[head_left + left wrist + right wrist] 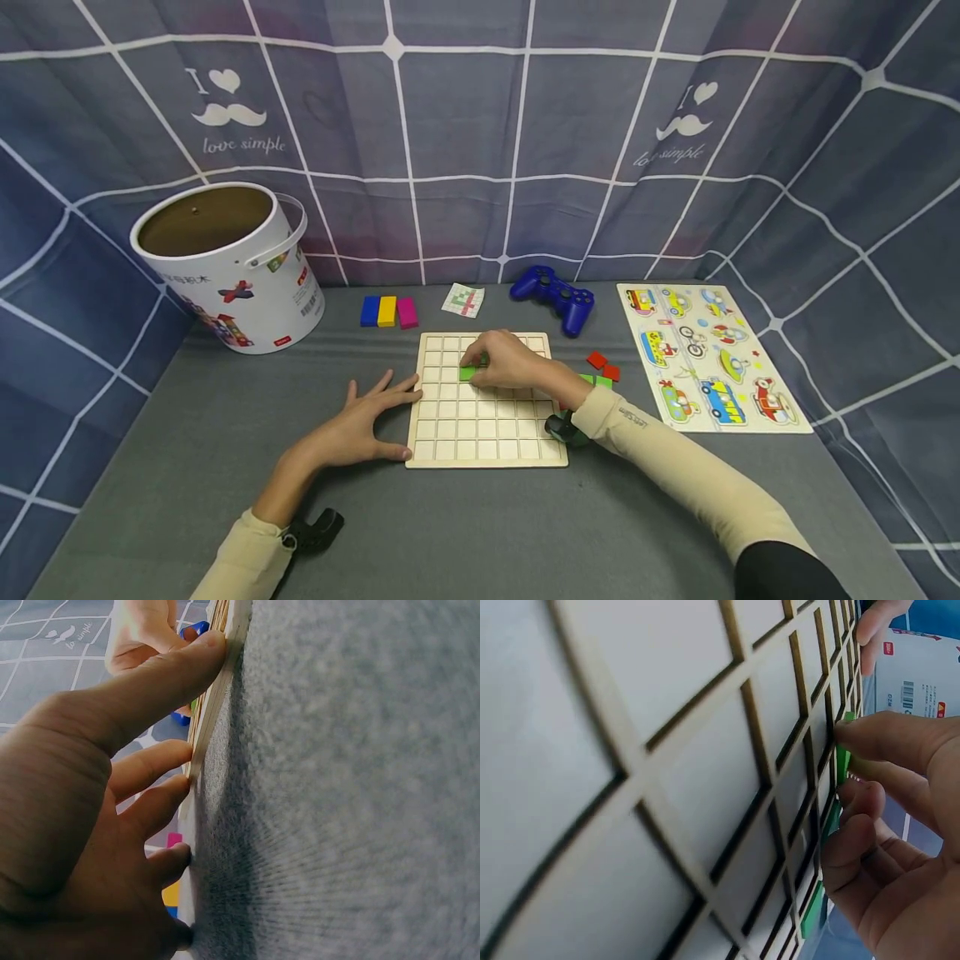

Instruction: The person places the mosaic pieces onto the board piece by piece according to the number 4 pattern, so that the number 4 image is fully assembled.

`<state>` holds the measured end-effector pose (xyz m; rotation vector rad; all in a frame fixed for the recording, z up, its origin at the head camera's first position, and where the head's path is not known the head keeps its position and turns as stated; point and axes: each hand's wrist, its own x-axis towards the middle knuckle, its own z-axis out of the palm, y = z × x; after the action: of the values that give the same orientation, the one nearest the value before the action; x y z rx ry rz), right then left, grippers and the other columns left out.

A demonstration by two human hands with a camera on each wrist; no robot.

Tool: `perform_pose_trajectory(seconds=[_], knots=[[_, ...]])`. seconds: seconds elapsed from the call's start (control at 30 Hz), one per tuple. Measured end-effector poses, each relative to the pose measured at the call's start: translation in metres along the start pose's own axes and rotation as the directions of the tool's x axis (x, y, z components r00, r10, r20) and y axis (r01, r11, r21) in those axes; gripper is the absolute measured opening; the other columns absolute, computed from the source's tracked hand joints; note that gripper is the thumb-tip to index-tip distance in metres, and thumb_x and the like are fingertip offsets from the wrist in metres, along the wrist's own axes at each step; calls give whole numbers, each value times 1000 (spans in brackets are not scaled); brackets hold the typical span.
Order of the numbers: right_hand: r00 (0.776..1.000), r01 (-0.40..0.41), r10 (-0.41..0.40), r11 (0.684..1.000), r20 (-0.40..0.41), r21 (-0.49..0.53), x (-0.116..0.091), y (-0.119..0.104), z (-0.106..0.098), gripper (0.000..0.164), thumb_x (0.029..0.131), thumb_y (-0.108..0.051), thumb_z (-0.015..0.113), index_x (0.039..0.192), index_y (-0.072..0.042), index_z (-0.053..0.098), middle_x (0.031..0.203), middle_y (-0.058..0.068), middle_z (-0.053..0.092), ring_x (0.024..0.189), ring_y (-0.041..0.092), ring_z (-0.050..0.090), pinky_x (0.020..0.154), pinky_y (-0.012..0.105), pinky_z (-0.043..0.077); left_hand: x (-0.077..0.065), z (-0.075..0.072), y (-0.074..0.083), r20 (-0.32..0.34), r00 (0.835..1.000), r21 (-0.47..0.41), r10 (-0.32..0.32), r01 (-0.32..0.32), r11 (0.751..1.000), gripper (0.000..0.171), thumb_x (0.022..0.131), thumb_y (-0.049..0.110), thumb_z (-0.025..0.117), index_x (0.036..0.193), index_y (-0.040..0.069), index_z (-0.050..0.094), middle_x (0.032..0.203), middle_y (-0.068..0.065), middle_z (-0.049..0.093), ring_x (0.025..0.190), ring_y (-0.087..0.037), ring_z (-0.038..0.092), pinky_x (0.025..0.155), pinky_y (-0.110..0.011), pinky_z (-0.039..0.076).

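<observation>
A wooden grid board [487, 429] with square cells lies flat on the grey table. My left hand [367, 425] rests at its left edge with fingers spread; in the left wrist view the thumb [202, 652] touches the board's side. My right hand [510, 360] reaches over the upper middle of the grid, thumb and fingers pinching a green tile [844, 754] at the cells. Beside those fingertips a green tile [467, 373] shows in the head view. Another green tile [811, 911] appears lower in the right wrist view. The fingers partly cover the tiles.
Red tiles [597, 360] and green tiles [603, 382] lie right of the board, partly behind my wrist. Behind it are blue, yellow and magenta blocks [386, 312], a pattern card [463, 300] and a blue game controller [555, 296]. A white bucket [262, 308] stands left, a picture board [708, 358] right.
</observation>
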<state>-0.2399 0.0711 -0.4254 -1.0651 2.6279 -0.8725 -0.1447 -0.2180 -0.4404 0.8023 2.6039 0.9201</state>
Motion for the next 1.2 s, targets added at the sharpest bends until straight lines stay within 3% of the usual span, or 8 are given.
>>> perform_pose_trajectory(seconds=[0.27,0.5,0.73,0.93,1.2], knots=[[998,-43,44,999,43,-20,5,-3,-2,22,76,-10,85,97,-13,79,84,-5,70,81,11,62,71,28,51,1,1,2,-5,1000,18,-7,8,1000,88,75,40,88,150,17,49,164,-2,25,149,-45,7,100,-80,-13],[999,-40,40,999,14,-5,-3,0,-6,22,76,-12,85,96,-12,78,87,-3,71,82,14,64,73,29,51,1,5,5,11,1000,36,-12,12,999,88,76,38,87,151,17,47,164,-2,24,149,-44,7,100,-79,-13],[998,-42,46,995,-47,92,-35,14,-32,23,81,-9,76,105,-9,78,98,5,71,65,13,59,61,30,50,-2,3,6,-14,1000,22,-6,7,1000,87,75,32,89,150,16,49,164,-3,25,149,-44,8,101,-79,-14],[994,-55,69,985,-81,166,-72,37,-56,25,85,-2,72,109,-6,76,99,10,71,59,15,53,56,30,44,-2,3,3,-25,1000,15,7,-7,1000,86,75,32,89,149,16,50,164,-3,25,149,-44,8,101,-78,-14],[985,-126,140,983,-103,136,-116,57,-73,30,79,0,76,108,-8,77,94,8,72,58,15,50,57,30,43,-1,3,3,-24,1000,11,9,-9,1000,86,75,32,89,149,15,49,164,-3,25,149,-45,7,101,-78,-14]])
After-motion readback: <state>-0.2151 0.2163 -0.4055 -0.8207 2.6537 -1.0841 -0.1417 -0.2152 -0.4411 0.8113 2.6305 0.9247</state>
